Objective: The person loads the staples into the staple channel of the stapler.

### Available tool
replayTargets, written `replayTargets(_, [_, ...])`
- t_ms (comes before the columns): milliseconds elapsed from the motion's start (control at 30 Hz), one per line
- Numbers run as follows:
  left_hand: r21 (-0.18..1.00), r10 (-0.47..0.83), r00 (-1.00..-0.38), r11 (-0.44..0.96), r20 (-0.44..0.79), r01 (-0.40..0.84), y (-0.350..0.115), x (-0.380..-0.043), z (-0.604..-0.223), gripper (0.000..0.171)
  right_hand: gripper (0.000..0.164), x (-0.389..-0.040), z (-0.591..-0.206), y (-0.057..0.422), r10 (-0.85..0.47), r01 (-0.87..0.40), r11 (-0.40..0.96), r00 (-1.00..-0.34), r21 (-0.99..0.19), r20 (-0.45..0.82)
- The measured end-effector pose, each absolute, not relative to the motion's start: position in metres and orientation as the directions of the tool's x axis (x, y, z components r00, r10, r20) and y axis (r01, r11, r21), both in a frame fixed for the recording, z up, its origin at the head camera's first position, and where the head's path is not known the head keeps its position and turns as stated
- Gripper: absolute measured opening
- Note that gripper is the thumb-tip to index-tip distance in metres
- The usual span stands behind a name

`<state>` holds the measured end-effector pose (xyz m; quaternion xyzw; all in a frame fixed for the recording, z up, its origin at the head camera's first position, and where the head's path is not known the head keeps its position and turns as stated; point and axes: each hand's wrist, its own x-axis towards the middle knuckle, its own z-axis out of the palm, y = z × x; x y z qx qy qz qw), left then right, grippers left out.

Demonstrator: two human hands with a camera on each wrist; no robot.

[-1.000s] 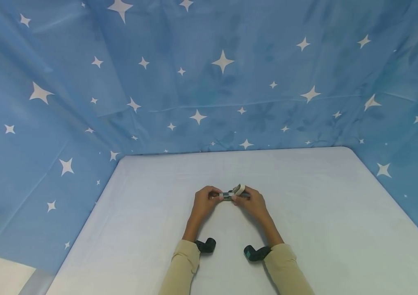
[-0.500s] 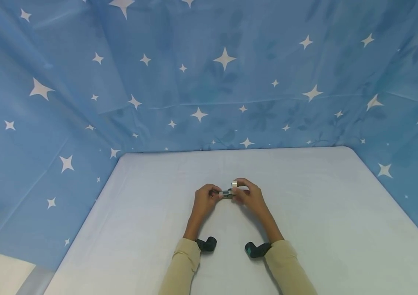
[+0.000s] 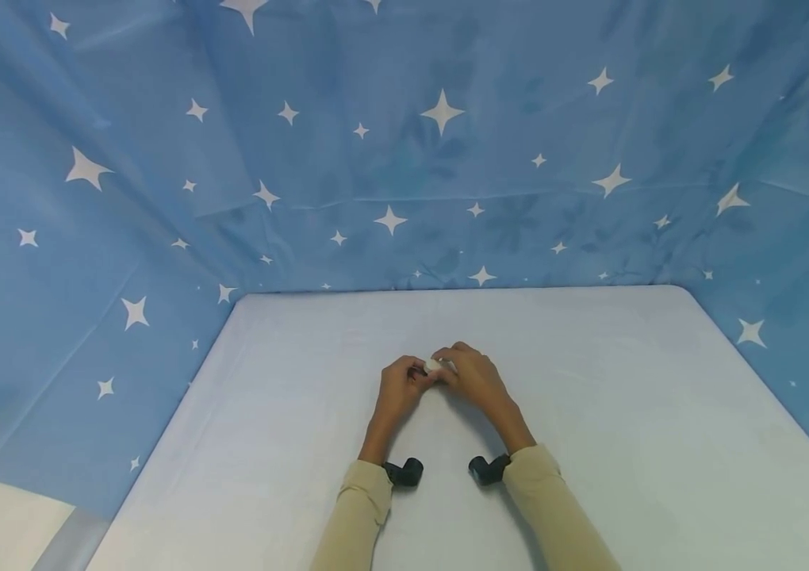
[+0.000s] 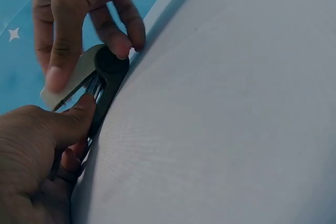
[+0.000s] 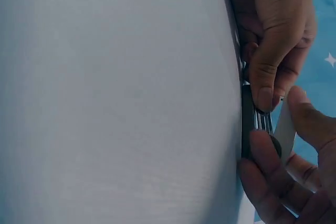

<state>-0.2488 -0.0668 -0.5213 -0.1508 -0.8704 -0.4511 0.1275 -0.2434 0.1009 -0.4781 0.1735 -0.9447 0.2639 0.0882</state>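
Observation:
A small stapler [image 4: 112,69] with a dark body, a round hinge end and a pale cover [image 4: 86,69] is held low over the table, its cover swung partly up from the metal channel [image 5: 264,121]. My left hand [image 3: 399,388] pinches the front end of the body between thumb and fingers. With its thumb on the pale cover and its fingers near the hinge end, my right hand [image 3: 477,379] holds the stapler from the other side. In the head view the fingers hide most of the stapler.
The stapler is over the middle of a white-covered table [image 3: 290,412]. Blue cloth with white stars [image 3: 376,174] hangs behind the table and along its sides. A dark wrist device [image 3: 408,473] is on the left wrist, another [image 3: 485,471] on the right.
The pale cover, raised and leaning to the right before, has swung left and down toward the stapler's body. My right hand has moved left with it; the left hand stays nearly in place.

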Motion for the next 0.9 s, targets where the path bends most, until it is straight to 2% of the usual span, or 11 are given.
replayTargets(67, [0.752, 0.172, -0.927, 0.546, 0.332, 0.370, -0.068, -0.249, -0.522, 0.026, 0.028, -0.241, -0.482, 0.103, -0.229, -0.294, 0.723, -0.956, -0.626, 0.184])
replayTargets(167, [0.753, 0.208, -0.931, 0.548, 0.300, 0.365, -0.070, -0.249, -0.522, 0.033, 0.032, -0.240, -0.489, 0.107, -0.170, -0.120, 0.505, -0.985, -0.855, 0.037])
replayTargets(267, [0.765, 0.212, -0.938, 0.544, 0.273, 0.346, -0.071, -0.249, -0.521, 0.038, 0.037, -0.240, -0.496, 0.112, -0.142, 0.064, 0.273, -0.984, -0.960, -0.106])
replayTargets(333, [0.778, 0.196, -0.946, 0.538, 0.258, 0.323, -0.070, -0.249, -0.520, 0.039, 0.039, -0.241, -0.498, 0.113, -0.121, 0.138, 0.188, -0.979, -0.972, -0.163])
replayTargets(433, [0.793, 0.166, -0.954, 0.530, 0.251, 0.301, -0.069, -0.249, -0.519, 0.041, 0.040, -0.242, -0.498, 0.113, -0.094, 0.182, 0.141, -0.976, -0.973, -0.196])
replayTargets(667, [0.790, 0.116, -0.953, 0.537, 0.280, 0.297, -0.065, -0.250, -0.519, 0.034, 0.034, -0.244, -0.499, 0.108, -0.023, 0.154, 0.194, -0.987, -0.969, -0.161])
replayTargets(900, [0.803, 0.100, -0.966, 0.539, 0.240, 0.255, -0.064, -0.250, -0.517, 0.033, 0.031, -0.245, -0.500, 0.105, 0.000, 0.141, 0.183, -0.990, -0.973, -0.144])
